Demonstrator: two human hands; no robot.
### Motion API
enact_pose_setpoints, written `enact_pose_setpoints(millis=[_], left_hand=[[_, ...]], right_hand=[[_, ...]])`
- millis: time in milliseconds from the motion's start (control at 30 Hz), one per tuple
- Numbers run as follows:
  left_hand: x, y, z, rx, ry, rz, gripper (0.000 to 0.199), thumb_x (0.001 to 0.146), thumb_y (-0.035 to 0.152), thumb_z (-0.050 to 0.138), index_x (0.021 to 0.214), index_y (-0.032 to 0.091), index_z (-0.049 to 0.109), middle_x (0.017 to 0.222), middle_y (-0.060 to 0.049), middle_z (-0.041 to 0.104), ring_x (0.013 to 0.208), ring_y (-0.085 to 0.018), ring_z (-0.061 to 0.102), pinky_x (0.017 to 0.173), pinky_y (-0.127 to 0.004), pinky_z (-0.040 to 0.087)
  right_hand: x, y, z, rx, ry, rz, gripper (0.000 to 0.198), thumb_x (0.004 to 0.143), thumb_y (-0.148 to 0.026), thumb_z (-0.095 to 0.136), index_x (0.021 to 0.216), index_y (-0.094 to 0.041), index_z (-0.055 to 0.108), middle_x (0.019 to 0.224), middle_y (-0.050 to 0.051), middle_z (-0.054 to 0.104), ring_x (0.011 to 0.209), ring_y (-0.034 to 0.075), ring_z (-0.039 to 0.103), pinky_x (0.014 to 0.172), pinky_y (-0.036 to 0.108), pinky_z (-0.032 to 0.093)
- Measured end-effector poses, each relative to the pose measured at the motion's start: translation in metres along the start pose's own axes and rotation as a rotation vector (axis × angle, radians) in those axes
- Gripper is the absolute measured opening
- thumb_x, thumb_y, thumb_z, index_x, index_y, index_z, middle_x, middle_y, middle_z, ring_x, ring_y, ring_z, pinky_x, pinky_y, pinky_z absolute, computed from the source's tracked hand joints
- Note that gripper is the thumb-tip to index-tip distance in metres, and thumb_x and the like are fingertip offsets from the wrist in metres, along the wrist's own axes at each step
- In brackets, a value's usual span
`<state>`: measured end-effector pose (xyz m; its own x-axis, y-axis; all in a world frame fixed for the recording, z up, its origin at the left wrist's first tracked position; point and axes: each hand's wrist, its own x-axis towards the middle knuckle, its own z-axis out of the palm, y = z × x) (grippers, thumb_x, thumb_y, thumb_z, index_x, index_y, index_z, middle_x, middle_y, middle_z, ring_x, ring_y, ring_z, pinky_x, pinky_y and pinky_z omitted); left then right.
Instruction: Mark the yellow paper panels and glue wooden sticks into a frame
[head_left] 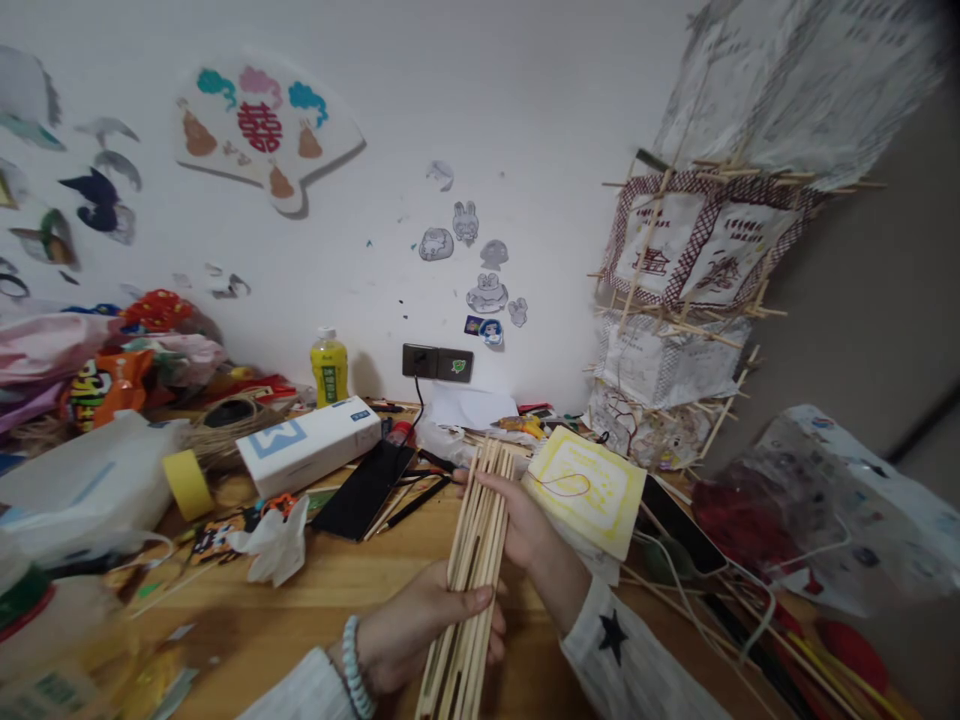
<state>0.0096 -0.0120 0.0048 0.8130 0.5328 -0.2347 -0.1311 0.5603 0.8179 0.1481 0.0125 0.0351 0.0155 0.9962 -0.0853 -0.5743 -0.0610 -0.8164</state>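
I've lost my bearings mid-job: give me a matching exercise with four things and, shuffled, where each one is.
1. bundle of slim pale wooden sticks
2. yellow-filled plastic bottle
3. round yellow tape roll
4. white fan-shaped cutout

A. standing behind the long white box
B. held in the left hand and right hand
C. on the white wall
D. just left of that box

Pairs: 1-B, 2-A, 3-D, 4-C

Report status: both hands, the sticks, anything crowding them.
Left hand gripping wooden sticks, lower down. Right hand gripping near upper ends. Yellow-bordered paper close by right hand.
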Motion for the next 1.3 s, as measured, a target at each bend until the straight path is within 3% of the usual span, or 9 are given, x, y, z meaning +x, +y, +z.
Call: enact_pose_setpoints(millis=[133,300,633,700,800,900,1000,1133,1300], left_hand=[[0.000,0.003,-0.003,0.005,0.037,0.040,0.041,0.057,0.040,0.083,0.075,0.014,0.058,0.064,-0.002,0.068,0.054,-0.015,0.064,0.055,-0.026,0.047],[-0.001,0.005,-0.008,0.026,0.007,-0.016,0.039,0.060,0.038,0.081,0.080,0.011,0.063,0.072,-0.006,0.071,0.064,-0.017,0.067,0.066,-0.029,0.050],[-0.004,0.014,-0.004,0.242,-0.117,0.089,0.057,0.067,0.059,0.067,0.099,0.012,0.066,0.101,-0.012,0.070,0.091,-0.024,0.065,0.083,-0.037,0.049],[-0.013,0.030,-0.015,0.501,-0.114,0.129,0.066,0.066,0.062,0.066,0.113,0.016,0.063,0.119,-0.013,0.063,0.112,-0.028,0.056,0.097,-0.043,0.042],[-0.025,0.055,-0.042,0.620,0.160,0.305,0.075,0.070,0.061,0.063,0.132,0.022,0.048,0.144,-0.011,0.042,0.135,-0.028,0.031,0.111,-0.046,0.022],[-0.029,0.071,-0.066,0.484,0.287,0.465,0.087,0.079,0.075,0.026,0.146,0.021,0.017,0.149,-0.013,0.031,0.136,-0.028,0.029,0.110,-0.050,0.022],[-0.028,0.071,-0.074,0.390,0.424,0.618,0.089,0.082,0.072,0.008,0.147,0.012,0.007,0.151,-0.016,0.025,0.138,-0.024,0.024,0.113,-0.044,0.018],[-0.022,0.044,-0.065,0.665,0.394,0.567,0.082,0.084,0.067,0.029,0.145,0.013,0.020,0.153,-0.013,0.020,0.140,-0.024,0.018,0.115,-0.042,0.013],[-0.008,-0.002,-0.054,1.525,0.393,0.551,0.070,0.089,0.056,0.032,0.143,0.011,0.029,0.149,-0.016,0.029,0.139,-0.029,0.020,0.111,-0.051,0.024]], right_hand=[[-0.007,0.013,0.006,0.079,-0.006,0.159,0.039,0.055,-0.027,0.077,0.091,-0.018,0.064,0.082,0.004,0.073,0.071,0.018,0.067,0.055,0.025,0.049],[-0.010,0.018,0.008,-0.036,-0.001,0.112,0.048,0.052,-0.033,0.081,0.092,-0.017,0.061,0.081,0.005,0.072,0.069,0.019,0.066,0.053,0.027,0.049],[-0.021,-0.009,0.022,-0.371,-0.001,-0.267,0.031,0.067,-0.040,0.068,0.083,-0.016,0.057,0.065,0.002,0.067,0.059,0.017,0.063,0.061,0.030,0.048],[-0.029,-0.018,0.024,-0.586,0.075,-0.446,0.020,0.078,-0.036,0.057,0.086,-0.017,0.057,0.071,0.004,0.069,0.065,0.019,0.064,0.067,0.032,0.049],[-0.043,-0.008,0.024,-1.205,0.138,-0.649,0.018,0.087,-0.018,0.043,0.091,-0.018,0.061,0.087,0.008,0.070,0.084,0.021,0.065,0.077,0.032,0.047],[-0.050,0.027,0.018,-1.817,0.025,-0.581,0.028,0.082,-0.002,0.045,0.097,-0.018,0.063,0.090,0.010,0.070,0.083,0.022,0.065,0.070,0.030,0.047],[-0.043,0.064,0.005,-2.096,-0.022,-0.428,0.028,0.080,0.000,0.047,0.096,-0.016,0.065,0.090,0.011,0.070,0.081,0.024,0.065,0.066,0.031,0.048],[-0.030,0.084,-0.011,-2.108,0.016,-0.372,0.034,0.080,0.001,0.046,0.102,-0.016,0.065,0.103,0.012,0.069,0.093,0.022,0.064,0.077,0.031,0.048],[-0.034,0.073,-0.020,-1.875,0.016,-0.367,0.043,0.083,-0.013,0.049,0.125,-0.017,0.055,0.133,0.010,0.053,0.120,0.023,0.047,0.103,0.037,0.033]])
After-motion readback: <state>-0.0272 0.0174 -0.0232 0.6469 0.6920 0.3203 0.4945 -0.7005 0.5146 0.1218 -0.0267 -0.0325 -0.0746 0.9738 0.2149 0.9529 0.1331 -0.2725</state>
